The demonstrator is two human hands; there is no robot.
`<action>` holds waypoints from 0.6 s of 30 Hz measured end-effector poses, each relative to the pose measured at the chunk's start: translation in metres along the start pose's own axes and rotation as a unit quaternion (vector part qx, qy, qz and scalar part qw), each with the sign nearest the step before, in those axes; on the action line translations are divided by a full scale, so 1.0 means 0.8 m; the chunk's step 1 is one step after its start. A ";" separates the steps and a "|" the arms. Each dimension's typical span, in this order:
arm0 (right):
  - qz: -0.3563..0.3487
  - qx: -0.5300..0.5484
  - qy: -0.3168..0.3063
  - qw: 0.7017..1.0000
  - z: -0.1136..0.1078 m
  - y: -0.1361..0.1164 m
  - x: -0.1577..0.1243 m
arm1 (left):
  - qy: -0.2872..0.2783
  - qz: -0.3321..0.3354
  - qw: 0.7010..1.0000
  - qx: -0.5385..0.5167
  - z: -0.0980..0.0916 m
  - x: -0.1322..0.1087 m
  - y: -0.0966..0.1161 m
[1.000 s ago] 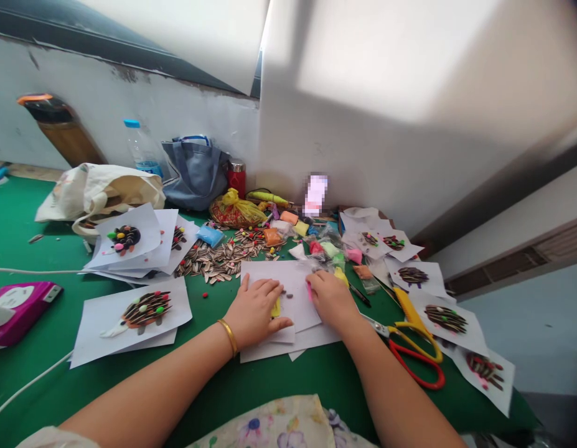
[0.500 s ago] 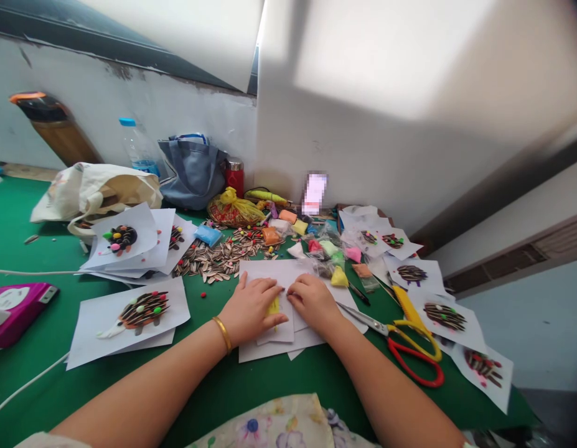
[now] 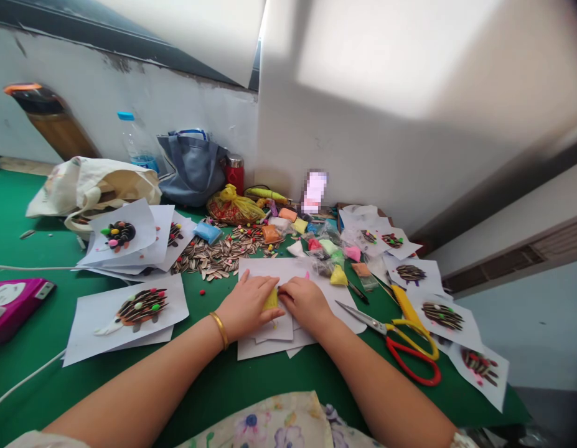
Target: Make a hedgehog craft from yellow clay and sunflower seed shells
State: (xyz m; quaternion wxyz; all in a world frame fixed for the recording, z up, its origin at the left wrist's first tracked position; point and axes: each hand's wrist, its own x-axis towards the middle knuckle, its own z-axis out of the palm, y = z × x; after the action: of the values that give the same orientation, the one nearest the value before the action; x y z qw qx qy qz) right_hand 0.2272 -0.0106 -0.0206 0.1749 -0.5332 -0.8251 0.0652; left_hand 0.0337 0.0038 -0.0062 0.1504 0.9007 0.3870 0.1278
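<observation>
My left hand (image 3: 248, 305) lies on a stack of white paper sheets (image 3: 269, 269), fingers curled round a small lump of yellow clay (image 3: 271, 301). My right hand (image 3: 303, 301) rests beside it on the same sheets, its fingertips bent in against the yellow clay and touching the left hand. A gold bangle (image 3: 218, 328) sits on my left wrist. A trace of pink shows by the right hand's knuckles.
A pile of sunflower seeds (image 3: 213, 259) lies behind the sheets. Small clay bags (image 3: 337, 275) lie to the right, with scissors (image 3: 400, 348) beyond. Finished seed hedgehog pictures (image 3: 141, 305) lie left and right. Bags (image 3: 192, 167), a bottle and a pink tissue pack (image 3: 12, 298) stand around on green cloth.
My right hand has slid left from the pink clay at the paper's right side to meet my left hand at the yellow clay. The left hand stayed in place.
</observation>
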 end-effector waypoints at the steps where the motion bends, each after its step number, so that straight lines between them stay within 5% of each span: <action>1: -0.002 -0.006 0.000 1.000 0.001 0.000 0.000 | -0.001 0.000 1.000 0.000 0.000 0.000 0.000; 18: 0.001 0.001 0.013 1.000 0.001 0.001 -0.001 | -0.006 -0.007 1.000 -0.003 0.000 0.001 0.000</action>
State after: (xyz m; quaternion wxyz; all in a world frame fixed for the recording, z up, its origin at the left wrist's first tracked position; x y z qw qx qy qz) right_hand 0.2279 -0.0111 -0.0220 0.1866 -0.5344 -0.8222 0.0592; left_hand 0.0341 0.0044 -0.0064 0.1561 0.8982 0.3920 0.1230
